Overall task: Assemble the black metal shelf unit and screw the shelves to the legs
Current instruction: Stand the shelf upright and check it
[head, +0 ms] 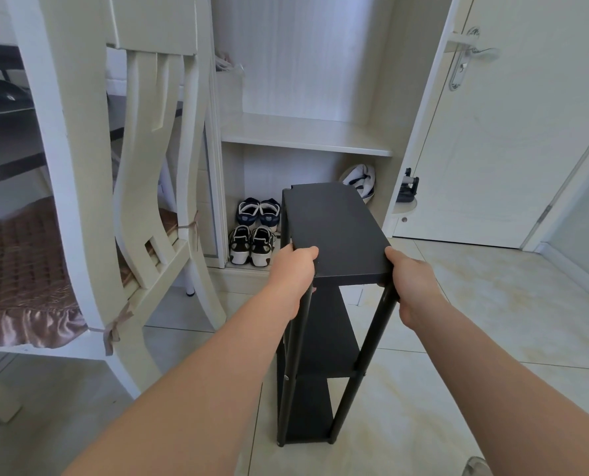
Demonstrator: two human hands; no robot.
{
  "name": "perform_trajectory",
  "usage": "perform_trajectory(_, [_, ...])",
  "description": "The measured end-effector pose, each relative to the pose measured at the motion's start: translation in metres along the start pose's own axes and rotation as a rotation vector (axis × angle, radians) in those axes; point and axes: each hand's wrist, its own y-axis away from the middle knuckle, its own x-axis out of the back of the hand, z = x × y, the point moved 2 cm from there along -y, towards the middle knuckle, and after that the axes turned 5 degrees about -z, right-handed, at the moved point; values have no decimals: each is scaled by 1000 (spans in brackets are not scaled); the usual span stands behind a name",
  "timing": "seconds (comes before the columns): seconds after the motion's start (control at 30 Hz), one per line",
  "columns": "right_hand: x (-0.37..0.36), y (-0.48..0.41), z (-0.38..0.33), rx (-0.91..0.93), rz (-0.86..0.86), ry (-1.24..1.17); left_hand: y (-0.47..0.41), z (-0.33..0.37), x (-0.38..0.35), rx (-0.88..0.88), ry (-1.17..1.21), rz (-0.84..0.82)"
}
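Both my left grip (295,271) and right grip (415,286) are clasping the near top corners of the black shelf unit (334,228), which I am judging assembled, needing only steady placing next.

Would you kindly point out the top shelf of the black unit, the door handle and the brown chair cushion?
top shelf (331,228): head view, flat upper surface.
door handle (483,52): head view, the silver lever.
chair cushion (15,262): head view, quilted top.

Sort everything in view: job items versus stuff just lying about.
Job: black metal shelf unit, gripped at its top by left hand and right hand.
Lying about: white wooden chair, two pairs of sneakers, cream open wardrobe, white door.
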Motion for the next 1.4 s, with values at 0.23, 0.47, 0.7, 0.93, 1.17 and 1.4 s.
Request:
perform_trajectory(0.23, [1,3,2,-29,-80,-139,0,19,5,-156,77,-70])
perform_trajectory(0.47, [5,1,0,-17,-61,-86,-4,12,4,7,32,-17])
perform_trajectory(0.7, [9,-3,-5,-36,-83,-79,-4,11,6,55,-8,8])
perform_trajectory(0.93, [12,-7,-8,-56,-97,-66,-4,10,3,56,-17,17])
perform_trajectory(1.17, [13,-12,-11,-72,-127,-67,-7,11,1,75,-78,36])
perform_trajectory(1.4, [17,-13,-9,-80,-166,-54,-6,10,-1,91,-96,71])
